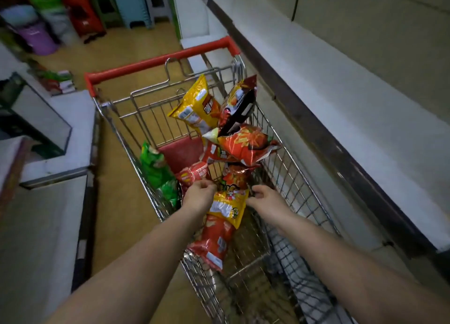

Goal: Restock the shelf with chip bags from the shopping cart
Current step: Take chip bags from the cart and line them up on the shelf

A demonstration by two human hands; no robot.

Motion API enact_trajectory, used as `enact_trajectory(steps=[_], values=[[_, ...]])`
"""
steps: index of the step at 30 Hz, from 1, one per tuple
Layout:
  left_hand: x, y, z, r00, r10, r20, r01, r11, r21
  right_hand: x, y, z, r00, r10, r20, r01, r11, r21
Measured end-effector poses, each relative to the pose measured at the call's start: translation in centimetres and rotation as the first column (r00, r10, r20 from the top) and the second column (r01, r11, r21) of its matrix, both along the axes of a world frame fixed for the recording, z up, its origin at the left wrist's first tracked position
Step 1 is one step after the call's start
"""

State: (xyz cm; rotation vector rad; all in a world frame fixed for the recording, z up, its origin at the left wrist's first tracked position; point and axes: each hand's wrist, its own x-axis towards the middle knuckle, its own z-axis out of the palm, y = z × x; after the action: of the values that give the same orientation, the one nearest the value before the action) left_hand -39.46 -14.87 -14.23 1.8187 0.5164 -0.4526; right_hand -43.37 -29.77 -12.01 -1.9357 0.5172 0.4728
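Note:
A wire shopping cart (287,168) with a red handle holds several chip bags. A yellow chip bag (227,208) lies in the middle of the basket, and both my hands reach down to it. My left hand (198,193) grips its upper left corner with curled fingers. My right hand (264,198) pinches its right edge. Under it lies a red bag (214,238). Farther off stand another yellow bag (194,104), a dark red bag (239,102) and an orange-red bag (248,143). A green bag (155,168) leans on the left wall.
A white shelf ledge (341,99) runs along the right side of the cart, with a dark strip under it. A glass-topped freezer (43,138) stands on the left. Coloured plastic stools and bins (80,12) fill the far end of the aisle.

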Motion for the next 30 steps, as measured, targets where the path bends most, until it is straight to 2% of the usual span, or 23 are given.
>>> enact_trajectory(steps=[5,9,17,26,30], values=[[-0.2,0.2,-5.9,0.987,0.006,-0.162,0.007,0.997,0.083,1.7,-0.6,-6.4,0.983,0.014,-0.182,-0.006,0.999,0.043],[-0.4,0.5,-9.7,0.961,0.038,-0.272,-0.023,0.998,0.058,2.2,0.4,-11.0,0.958,0.026,-0.286,-0.006,0.997,0.071],[1.9,0.0,-16.2,0.935,-0.016,-0.354,0.078,0.984,0.161,2.1,2.3,-18.2,0.902,0.029,-0.431,0.043,0.986,0.159],[3.7,-0.7,-19.8,0.883,-0.077,-0.462,0.180,0.966,0.184,2.3,4.0,-24.0,0.836,-0.094,-0.541,0.241,0.948,0.208],[3.8,-0.4,-20.7,0.859,-0.091,-0.503,0.208,0.961,0.181,2.4,4.8,-25.8,0.786,-0.141,-0.602,0.369,0.888,0.274]])
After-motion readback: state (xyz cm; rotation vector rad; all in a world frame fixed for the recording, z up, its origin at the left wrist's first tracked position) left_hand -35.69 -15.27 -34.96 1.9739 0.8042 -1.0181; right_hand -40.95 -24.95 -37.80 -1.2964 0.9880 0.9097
